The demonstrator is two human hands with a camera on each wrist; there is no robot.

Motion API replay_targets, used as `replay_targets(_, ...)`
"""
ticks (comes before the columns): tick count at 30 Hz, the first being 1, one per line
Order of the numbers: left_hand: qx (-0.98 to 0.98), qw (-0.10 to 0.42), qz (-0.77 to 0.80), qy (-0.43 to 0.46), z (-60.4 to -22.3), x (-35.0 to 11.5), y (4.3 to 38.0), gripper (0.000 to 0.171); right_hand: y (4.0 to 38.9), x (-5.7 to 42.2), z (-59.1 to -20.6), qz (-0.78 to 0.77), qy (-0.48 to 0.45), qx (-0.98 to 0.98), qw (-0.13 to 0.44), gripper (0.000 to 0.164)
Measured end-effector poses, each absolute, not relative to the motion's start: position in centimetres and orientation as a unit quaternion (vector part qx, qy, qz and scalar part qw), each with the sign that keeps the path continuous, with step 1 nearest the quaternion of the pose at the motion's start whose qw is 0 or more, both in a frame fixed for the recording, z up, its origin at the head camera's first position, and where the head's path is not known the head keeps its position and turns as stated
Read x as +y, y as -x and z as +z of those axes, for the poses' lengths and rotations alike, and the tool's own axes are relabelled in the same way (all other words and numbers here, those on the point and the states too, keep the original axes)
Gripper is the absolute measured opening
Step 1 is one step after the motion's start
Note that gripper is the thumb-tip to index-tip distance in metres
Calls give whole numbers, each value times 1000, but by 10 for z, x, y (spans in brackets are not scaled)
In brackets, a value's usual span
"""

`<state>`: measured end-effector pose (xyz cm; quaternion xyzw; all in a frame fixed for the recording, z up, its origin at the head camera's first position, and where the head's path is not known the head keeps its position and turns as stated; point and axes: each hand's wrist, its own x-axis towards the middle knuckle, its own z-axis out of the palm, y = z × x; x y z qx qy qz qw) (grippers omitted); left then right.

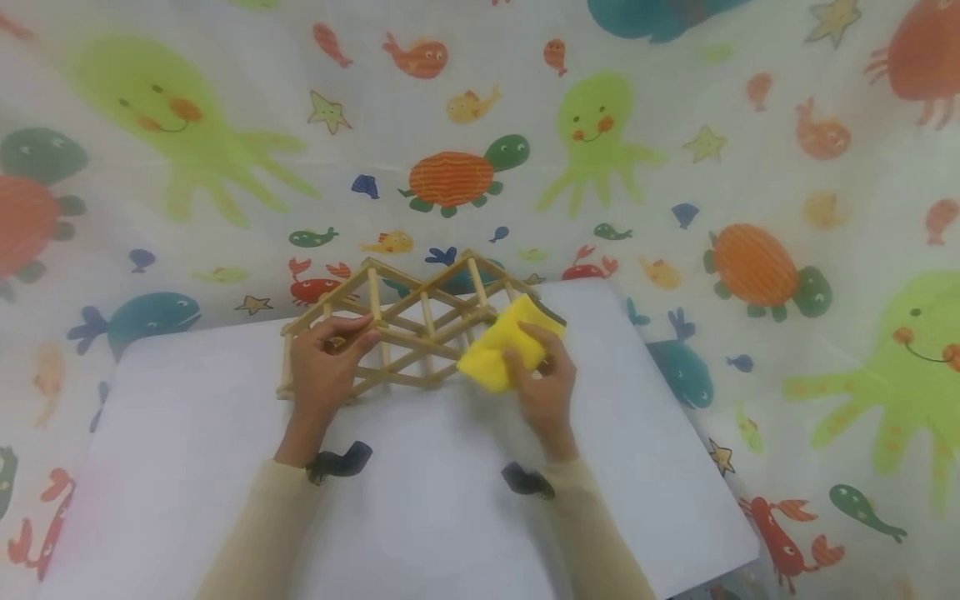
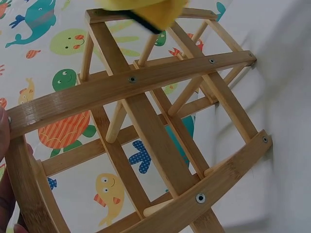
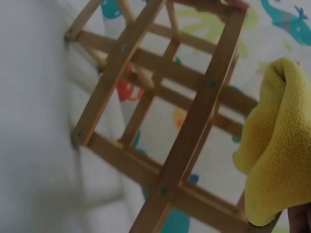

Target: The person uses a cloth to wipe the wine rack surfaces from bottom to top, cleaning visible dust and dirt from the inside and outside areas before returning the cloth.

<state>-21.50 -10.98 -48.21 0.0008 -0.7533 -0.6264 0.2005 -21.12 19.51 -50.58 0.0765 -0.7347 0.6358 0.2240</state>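
Observation:
A folding wooden lattice rack (image 1: pixel 427 333) of flat slats and round dowels stands expanded on the white tabletop. My left hand (image 1: pixel 327 358) pinches a slat joint near its left end; in the left wrist view, part of that hand shows at the left edge beside the rack (image 2: pixel 160 131). My right hand (image 1: pixel 546 383) grips a folded yellow cloth (image 1: pixel 498 346) with a dark edge, over the rack's right end. Fuzzy and bunched, the cloth (image 3: pixel 279 150) appears beside the slats in the right wrist view, and most of the fingers are hidden behind it.
The white tabletop (image 1: pixel 420 517) extends toward me under both forearms. Behind and around it hangs a curtain (image 1: pixel 525 50) printed with sea animals, close behind the rack. A dark strap (image 1: pixel 341 461) sits on the left wrist and another strap (image 1: pixel 527 481) on the right.

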Motion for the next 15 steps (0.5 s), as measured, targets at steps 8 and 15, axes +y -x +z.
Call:
replay_targets(8,-760,197,-619,-18,-483,-109,213,28,221,162,-503,647,-120,-722,213,41)
replay_targets(15,-753,211,-624,-6,-481,-108,213,26,218,165,-516,644,-85,-720,246,39)
